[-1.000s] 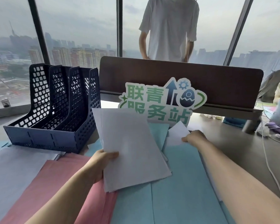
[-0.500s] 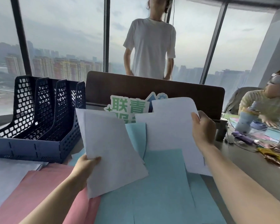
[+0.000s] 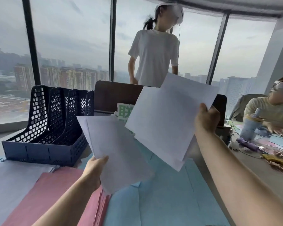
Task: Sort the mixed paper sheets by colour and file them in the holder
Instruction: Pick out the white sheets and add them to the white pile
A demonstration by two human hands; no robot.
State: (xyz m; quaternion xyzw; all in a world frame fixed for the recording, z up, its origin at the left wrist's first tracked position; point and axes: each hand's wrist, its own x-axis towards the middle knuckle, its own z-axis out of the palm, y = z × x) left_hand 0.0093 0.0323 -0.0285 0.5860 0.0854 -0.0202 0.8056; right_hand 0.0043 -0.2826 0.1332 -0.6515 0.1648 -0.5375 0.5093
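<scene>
Each of the hands pinches white paper above the desk point(image 3: 260, 180). The left hand point(image 3: 95, 168) holds a small stack point(image 3: 116, 152); the right hand point(image 3: 206, 118) lifts a single sheet point(image 3: 168, 118).

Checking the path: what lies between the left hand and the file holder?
In the head view, only pink sheets on the desk lie between left hand and file holder.

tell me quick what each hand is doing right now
Left hand: grips white sheets at their lower edge.
Right hand: holds another white sheet raised above the desk.
</scene>
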